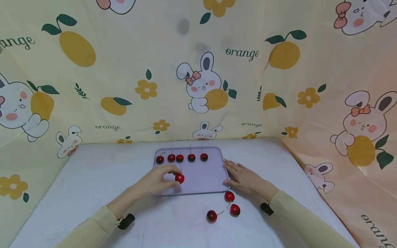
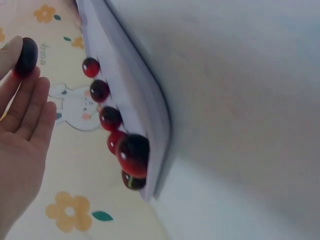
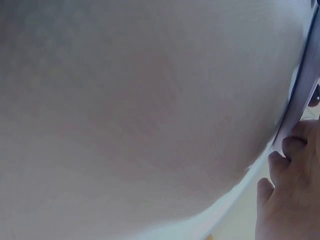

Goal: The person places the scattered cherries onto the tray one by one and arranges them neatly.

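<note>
My left hand (image 1: pixel 153 181) pinches a dark red cherry (image 1: pixel 179 178) between thumb and fingers above the lilac tray (image 1: pixel 201 179). In the left wrist view that cherry (image 2: pixel 27 57) is held up off the tray, its stem not visible there. Along the tray's far side runs a row of several cherries (image 1: pixel 191 157) with stems upward. One nearer cherry (image 2: pixel 132 154) shows larger in the left wrist view; the hand hides it in the head view. My right hand (image 1: pixel 248 178) rests against the tray's right edge, its fingers fairly straight and holding nothing.
Three cherries lie on the white tabletop in front of the tray: one close to its near right corner (image 1: pixel 229 196), one just below (image 1: pixel 234 210), and one further left (image 1: pixel 212 216). A patterned cloth (image 1: pixel 167 69) hangs behind the table and along its sides.
</note>
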Tool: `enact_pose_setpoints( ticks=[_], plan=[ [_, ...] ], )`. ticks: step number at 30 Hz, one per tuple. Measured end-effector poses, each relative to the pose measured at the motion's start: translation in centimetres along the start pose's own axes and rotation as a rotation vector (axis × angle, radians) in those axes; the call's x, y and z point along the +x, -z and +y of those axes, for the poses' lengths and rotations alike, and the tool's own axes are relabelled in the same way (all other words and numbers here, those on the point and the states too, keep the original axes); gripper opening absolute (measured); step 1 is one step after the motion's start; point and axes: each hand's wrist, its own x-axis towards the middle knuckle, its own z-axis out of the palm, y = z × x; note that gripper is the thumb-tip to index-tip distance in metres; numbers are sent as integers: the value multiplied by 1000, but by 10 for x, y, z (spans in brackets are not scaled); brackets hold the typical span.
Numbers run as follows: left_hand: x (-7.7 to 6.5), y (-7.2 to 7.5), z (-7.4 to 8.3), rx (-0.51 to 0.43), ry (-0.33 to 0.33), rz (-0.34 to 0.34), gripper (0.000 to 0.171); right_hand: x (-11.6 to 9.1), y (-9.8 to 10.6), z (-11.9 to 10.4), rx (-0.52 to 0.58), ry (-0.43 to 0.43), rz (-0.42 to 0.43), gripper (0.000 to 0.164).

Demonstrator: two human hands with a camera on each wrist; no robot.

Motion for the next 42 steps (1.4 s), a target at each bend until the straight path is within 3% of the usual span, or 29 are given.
enact_pose_setpoints(
  ticks=[15,21,28,42],
  plan=[
    [-3,16,-34,149,66,33,29,0,2,-1,-5,7,11,87],
    [1,16,-42,199,130,11,27,-1,1,-1,-7,-1,6,87],
    [6,12,-53,311,135,-15,26,0,1,-1,4,-4,-3,88],
    [7,11,-52,371,131,-12,22,1,0,0,2,-1,-1,87]
  ],
)
